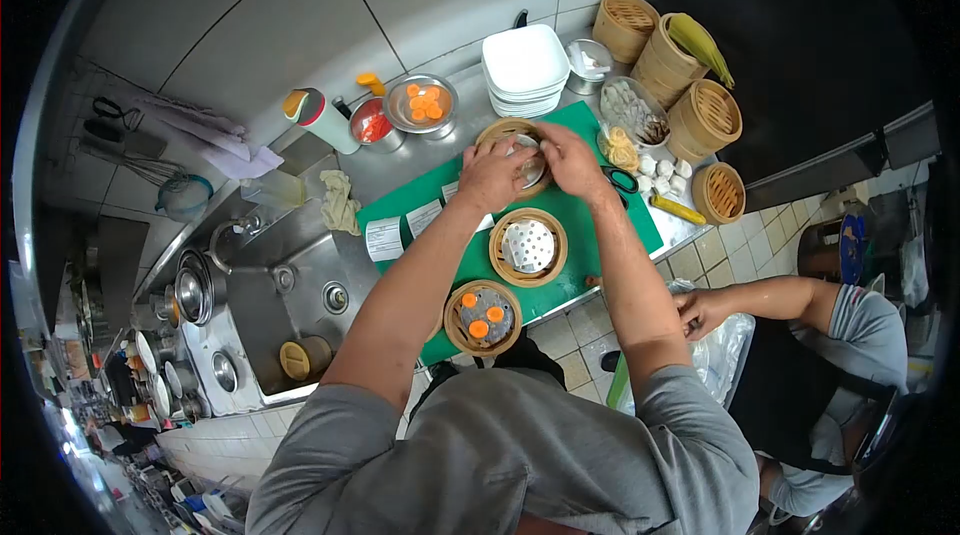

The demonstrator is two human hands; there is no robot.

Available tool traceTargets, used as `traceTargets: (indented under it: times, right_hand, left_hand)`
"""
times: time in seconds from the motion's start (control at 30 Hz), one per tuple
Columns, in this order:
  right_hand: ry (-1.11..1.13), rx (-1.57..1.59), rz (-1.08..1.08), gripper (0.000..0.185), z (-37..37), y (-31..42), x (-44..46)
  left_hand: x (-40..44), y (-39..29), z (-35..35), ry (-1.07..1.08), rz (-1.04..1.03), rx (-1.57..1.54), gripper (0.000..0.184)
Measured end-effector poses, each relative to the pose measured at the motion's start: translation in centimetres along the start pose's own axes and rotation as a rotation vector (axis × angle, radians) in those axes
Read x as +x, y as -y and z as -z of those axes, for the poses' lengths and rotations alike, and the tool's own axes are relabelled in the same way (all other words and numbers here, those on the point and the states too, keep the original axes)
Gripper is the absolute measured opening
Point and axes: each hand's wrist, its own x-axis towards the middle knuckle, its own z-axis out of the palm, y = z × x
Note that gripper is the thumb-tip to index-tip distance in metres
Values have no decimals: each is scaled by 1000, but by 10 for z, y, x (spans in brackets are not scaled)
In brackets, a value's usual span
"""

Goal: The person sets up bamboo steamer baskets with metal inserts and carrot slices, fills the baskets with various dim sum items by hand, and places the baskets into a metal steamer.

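Observation:
Both my hands are at the far bamboo steamer [488, 136], on the green cutting board [588, 235]. My left hand [490, 180] has its fingers over a pale round liner [531, 171] inside it. My right hand [570, 163] bends its fingers round the liner's right edge; their tips are partly hidden. Closer to me, a second bamboo steamer [497, 257] holds a white perforated liner [528, 246]. In the nearest bamboo steamer [452, 328], several orange carrot slices [479, 329] lie on a greyish liner.
White plates [523, 60] are stacked by the wall, near a metal bowl of carrot slices [420, 105]. Bamboo steamers [705, 120], mushrooms [662, 173] and scissors [622, 180] stand or lie right. Left is a sink [290, 305]. A co-worker's hand [705, 310] is at a plastic-lined container.

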Motion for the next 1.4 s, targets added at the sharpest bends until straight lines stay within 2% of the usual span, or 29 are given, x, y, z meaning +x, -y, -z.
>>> traceTargets:
  times: [0.03,0.07,0.1,0.13,0.17,0.23,0.27,0.37,0.5,0.57,0.63,0.7,0.73,0.83,0.9,0.97,1.0,1.1,1.13,1.27,1.33,1.37,1.4]
  right_hand:
    - [197,-59,92,33,-2,-9,-1]
    - [267,-158,127,35,-8,-27,-6]
    - [266,-154,129,35,-6,-25,-5]
    - [239,-160,127,32,-4,-23,-7]
    - [214,-164,123,30,-2,-18,-10]
    - [238,-200,87,25,1,-10,-10]
    - [256,-243,54,20,0,-8,-8]
    - [185,-226,40,15,-11,-9,5]
    - [213,-60,-42,14,-12,3,8]
    - [277,-111,-39,15,-6,2,11]
    - [268,-139,-57,19,-7,-1,22]
    - [266,-166,-101,23,-14,-5,18]
    - [274,-154,-43,27,-22,-6,16]
    - [315,-152,11,36,-25,-6,18]
    - [358,-153,19,41,-20,-3,20]
    - [574,71,-113,40,-7,-7,26]
    - [580,120,-97,36,-10,-12,25]
    - [551,261,-116,35,-6,-13,16]
    - [531,234,-129,34,-9,-16,14]
    - [521,187,-141,29,-2,0,18]
    - [419,-97,-143,20,-4,11,18]
    - [417,-98,-141,20,-9,14,14]
    - [320,-282,-23,16,-14,17,12]
  left_hand:
    - [-7,3,-5,2,8,0,67]
    - [-14,8,-5,-152,43,-65,67]
    - [-22,10,1,-307,74,-127,67]
    - [-34,12,5,-348,238,-168,54]
    - [-38,19,14,-343,240,-164,54]
    - [-44,34,27,39,416,-590,44]
    - [-41,45,6,-197,286,-484,31]
    - [-19,54,0,-255,242,-351,29]
    - [-3,62,-7,-120,236,-435,27]
    - [2,70,-7,-149,358,-643,18]
    - [4,69,-4,-111,400,-596,20]
    - [7,64,-14,-100,513,-934,23]
    - [9,63,-18,-81,507,-938,23]
    - [14,76,-30,-133,263,-674,30]
    - [12,71,-16,-55,324,-663,32]
    - [12,67,-8,-25,445,-1024,33]
    - [9,66,-8,-85,463,-1149,32]
    - [5,62,-3,-109,382,-1038,31]
    - [7,64,2,17,346,-785,30]
    - [14,61,10,40,333,-907,26]
    - [16,70,-7,12,339,-850,22]
    - [15,63,-4,11,338,-850,22]
    - [12,50,5,-71,298,-606,21]
